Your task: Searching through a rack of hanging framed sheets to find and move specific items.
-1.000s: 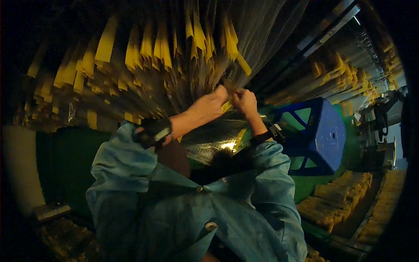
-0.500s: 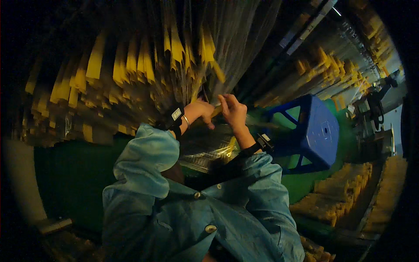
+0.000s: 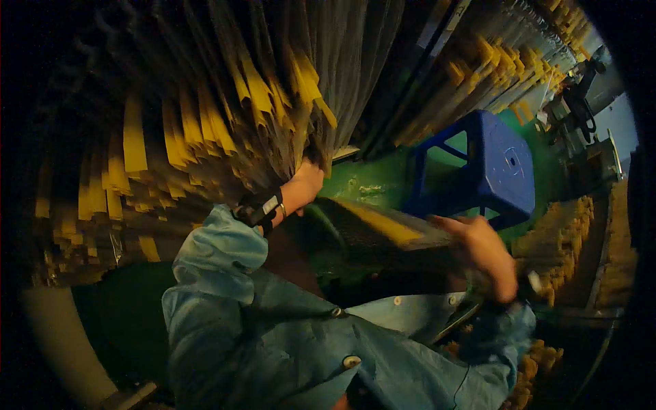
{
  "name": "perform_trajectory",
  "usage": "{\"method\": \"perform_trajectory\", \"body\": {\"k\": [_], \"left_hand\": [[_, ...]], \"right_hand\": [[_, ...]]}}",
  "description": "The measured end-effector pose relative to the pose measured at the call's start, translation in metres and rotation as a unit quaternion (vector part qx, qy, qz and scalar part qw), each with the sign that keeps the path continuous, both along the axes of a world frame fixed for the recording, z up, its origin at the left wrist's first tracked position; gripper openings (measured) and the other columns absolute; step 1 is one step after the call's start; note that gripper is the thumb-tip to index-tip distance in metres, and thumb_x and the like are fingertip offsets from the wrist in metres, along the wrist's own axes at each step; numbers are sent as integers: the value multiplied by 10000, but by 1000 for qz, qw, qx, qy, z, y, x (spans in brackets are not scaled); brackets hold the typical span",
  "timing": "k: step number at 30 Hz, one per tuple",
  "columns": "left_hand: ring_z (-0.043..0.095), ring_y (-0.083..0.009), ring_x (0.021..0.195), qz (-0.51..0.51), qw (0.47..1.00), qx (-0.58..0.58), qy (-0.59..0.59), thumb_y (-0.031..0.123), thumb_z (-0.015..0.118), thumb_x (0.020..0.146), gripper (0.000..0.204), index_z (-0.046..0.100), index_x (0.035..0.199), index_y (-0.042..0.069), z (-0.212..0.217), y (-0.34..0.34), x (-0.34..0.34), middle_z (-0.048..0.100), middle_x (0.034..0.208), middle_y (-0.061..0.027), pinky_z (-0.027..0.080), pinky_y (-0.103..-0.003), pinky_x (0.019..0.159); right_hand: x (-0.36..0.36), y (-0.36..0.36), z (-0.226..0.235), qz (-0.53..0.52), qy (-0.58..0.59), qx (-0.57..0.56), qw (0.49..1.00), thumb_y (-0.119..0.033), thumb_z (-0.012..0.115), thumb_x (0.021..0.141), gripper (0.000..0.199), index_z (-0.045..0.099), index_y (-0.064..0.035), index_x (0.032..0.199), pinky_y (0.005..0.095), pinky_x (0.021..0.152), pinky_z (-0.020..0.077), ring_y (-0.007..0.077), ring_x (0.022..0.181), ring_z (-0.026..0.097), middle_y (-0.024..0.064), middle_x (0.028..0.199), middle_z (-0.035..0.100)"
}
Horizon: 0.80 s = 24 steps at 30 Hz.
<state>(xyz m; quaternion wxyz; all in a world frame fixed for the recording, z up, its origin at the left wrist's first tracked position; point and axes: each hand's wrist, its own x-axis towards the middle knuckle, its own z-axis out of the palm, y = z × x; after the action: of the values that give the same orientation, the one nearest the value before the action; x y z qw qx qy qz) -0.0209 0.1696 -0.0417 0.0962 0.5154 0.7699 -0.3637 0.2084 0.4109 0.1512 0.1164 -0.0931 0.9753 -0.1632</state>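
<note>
Long, dark, see-through strips (image 3: 345, 75) with yellow lower ends hang in front of me. My left hand (image 3: 305, 184) is closed at the gathered lower part of these strips; its fingertips are mostly hidden. Out to the right, my right hand (image 3: 486, 251) is smeared by motion. Its fingers meet the end of a dark, thin sheet with a yellow band (image 3: 383, 224), which stretches slantwise across my front between the two hands. Both wrists carry dark straps with small devices.
A blue plastic stool (image 3: 504, 167) stands on the green floor (image 3: 383, 181) to the right. More yellow-ended strips (image 3: 502, 61) hang beyond it. Yellowish bundles (image 3: 564, 229) are stacked at the right. A pale curved surface (image 3: 65, 342) shows at the lower left.
My right hand has swung from beside the left hand out to the right and nearer me, with the yellow-banded sheet now stretched behind it. The left hand stays by the hanging strips.
</note>
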Motion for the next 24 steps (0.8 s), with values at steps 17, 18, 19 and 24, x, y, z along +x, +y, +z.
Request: {"method": "perform_trajectory", "body": {"k": [17, 18, 19, 24], "left_hand": [[503, -189, 1133, -160, 957, 12, 241, 420, 537, 907, 502, 514, 1245, 50, -73, 3, -6, 564, 1217, -71, 374, -341, 959], [503, -188, 1132, -161, 956, 12, 243, 418, 534, 910, 498, 515, 1245, 50, -74, 1, -7, 564, 1216, -70, 373, -339, 959], [503, -186, 1131, -164, 954, 11, 250, 415, 531, 912, 494, 515, 1245, 51, -75, -1, -9, 564, 1216, -69, 373, -337, 959], [502, -181, 1126, -179, 947, 3, 268, 404, 514, 924, 474, 515, 1243, 53, -79, -3, -11, 563, 1214, -63, 372, -329, 959]], "right_hand": [[179, -32, 108, -446, 367, -3, 816, -243, 608, 841, 284, 665, -12, 998, 350, 698, 484, 273, 752, 579, 111, 903, 601], [183, -32, 107, -451, 373, 1, 811, -244, 609, 840, 283, 665, -16, 998, 351, 697, 486, 273, 753, 583, 111, 902, 604], [186, -33, 106, -455, 377, 6, 807, -246, 610, 839, 282, 665, -19, 998, 352, 696, 487, 274, 754, 586, 111, 901, 607], [197, -41, 96, -478, 388, 14, 787, -253, 615, 833, 277, 665, -35, 997, 356, 690, 495, 279, 759, 601, 111, 897, 624]]}}
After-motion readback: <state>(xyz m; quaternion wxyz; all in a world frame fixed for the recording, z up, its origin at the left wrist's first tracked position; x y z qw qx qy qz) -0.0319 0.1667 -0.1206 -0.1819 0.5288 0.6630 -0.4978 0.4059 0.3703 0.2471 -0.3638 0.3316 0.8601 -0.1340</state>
